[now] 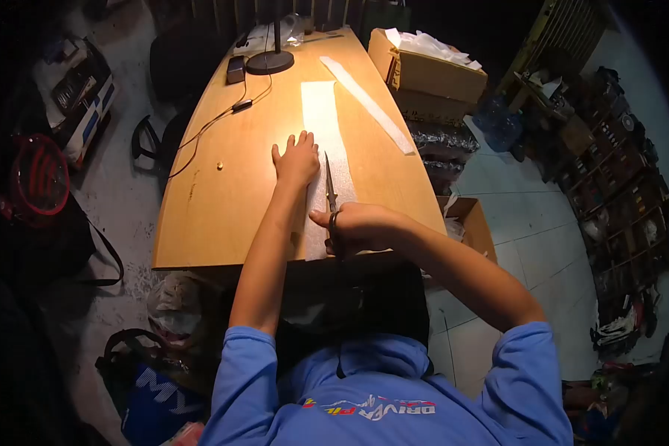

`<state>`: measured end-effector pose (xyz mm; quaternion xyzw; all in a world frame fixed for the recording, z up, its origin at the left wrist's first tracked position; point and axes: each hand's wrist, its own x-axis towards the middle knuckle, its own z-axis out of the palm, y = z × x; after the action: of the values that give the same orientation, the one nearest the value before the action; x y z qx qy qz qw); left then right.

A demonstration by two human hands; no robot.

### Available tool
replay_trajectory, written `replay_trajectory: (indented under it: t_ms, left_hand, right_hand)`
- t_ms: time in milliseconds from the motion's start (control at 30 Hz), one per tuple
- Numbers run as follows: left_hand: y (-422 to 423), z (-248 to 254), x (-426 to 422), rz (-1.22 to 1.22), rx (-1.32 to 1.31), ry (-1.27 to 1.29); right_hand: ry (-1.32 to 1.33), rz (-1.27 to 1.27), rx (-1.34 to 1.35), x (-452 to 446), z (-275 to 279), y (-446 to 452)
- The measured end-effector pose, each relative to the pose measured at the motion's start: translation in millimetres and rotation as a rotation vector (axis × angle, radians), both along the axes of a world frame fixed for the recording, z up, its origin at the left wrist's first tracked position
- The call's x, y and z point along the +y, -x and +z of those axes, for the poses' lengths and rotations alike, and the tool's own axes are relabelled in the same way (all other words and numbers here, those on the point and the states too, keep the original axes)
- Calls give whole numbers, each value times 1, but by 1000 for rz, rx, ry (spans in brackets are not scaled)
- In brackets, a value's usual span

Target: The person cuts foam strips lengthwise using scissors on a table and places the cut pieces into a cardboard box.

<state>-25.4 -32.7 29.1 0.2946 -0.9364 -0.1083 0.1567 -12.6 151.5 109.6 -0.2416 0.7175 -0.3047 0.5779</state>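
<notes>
A long white sheet of foam-like material [321, 111] lies lengthwise on the wooden table, running down to the front edge. My left hand [297, 160] rests on its left side with the fingers spread, pressing down on it. In my right hand [360, 225] is a pair of scissors [330, 186], my fingers wrapped round the handles. The blades point away from me over the sheet, just right of my left hand; whether they touch the material I cannot tell. A narrow white strip [368, 104] lies apart, slanting along the right side.
On the table [223, 215] stand a black lamp base [270, 62] and a small black box [236, 70], with a cable [214, 123] trailing off the left edge. A small gold object [219, 166] lies left. Cardboard boxes [435, 74] stand at the right, and a chair [150, 145] at the left.
</notes>
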Motion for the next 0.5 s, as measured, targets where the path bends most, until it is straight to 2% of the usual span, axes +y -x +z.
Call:
replay_trajectory:
  t_ms: [133, 267, 500]
  left_hand:
    - [1, -9, 4, -15, -4, 89]
    - [3, -9, 7, -12, -27, 117]
    - [3, -11, 7, -7, -10, 97]
  right_hand:
    - [-64, 158, 112, -6, -6, 3]
    - [-7, 132, -32, -9, 2, 11]
    - [-57, 188, -114, -22, 5, 26]
